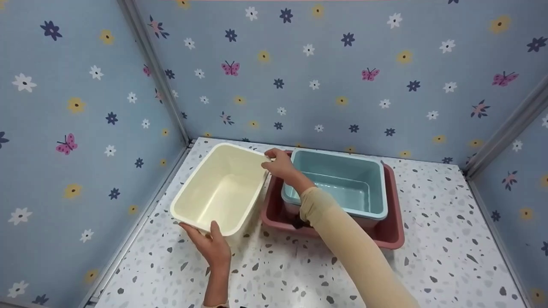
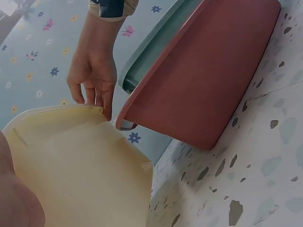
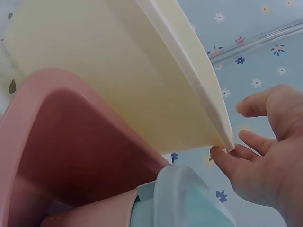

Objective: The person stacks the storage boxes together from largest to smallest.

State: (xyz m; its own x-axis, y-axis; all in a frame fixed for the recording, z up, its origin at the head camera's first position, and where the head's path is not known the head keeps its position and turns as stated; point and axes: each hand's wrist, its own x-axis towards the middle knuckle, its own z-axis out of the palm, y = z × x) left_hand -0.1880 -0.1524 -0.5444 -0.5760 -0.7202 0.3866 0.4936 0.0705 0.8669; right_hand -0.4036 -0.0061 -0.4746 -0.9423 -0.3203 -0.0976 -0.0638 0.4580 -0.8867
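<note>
A cream plastic tub (image 1: 222, 192) is tilted, its open top toward the head camera. My left hand (image 1: 212, 247) grips its near rim, thumb over the edge and fingers underneath. At the far right corner my right hand (image 1: 282, 164) holds the rim by the fingertips. In the right wrist view those fingertips (image 3: 225, 158) touch the corner of the rim, while the thumb stands apart from it. Beside the cream tub is a dusty-red tub (image 1: 396, 214), with a light blue tub (image 1: 338, 184) sitting inside it. My right forearm hides part of both.
The tubs are on a white speckled tabletop (image 1: 441, 239). Blue flowered panels (image 1: 299, 77) stand behind and at both sides, joined by grey metal posts (image 1: 156, 68). A dusty-pink wall (image 3: 94, 210) shows below the light blue rim.
</note>
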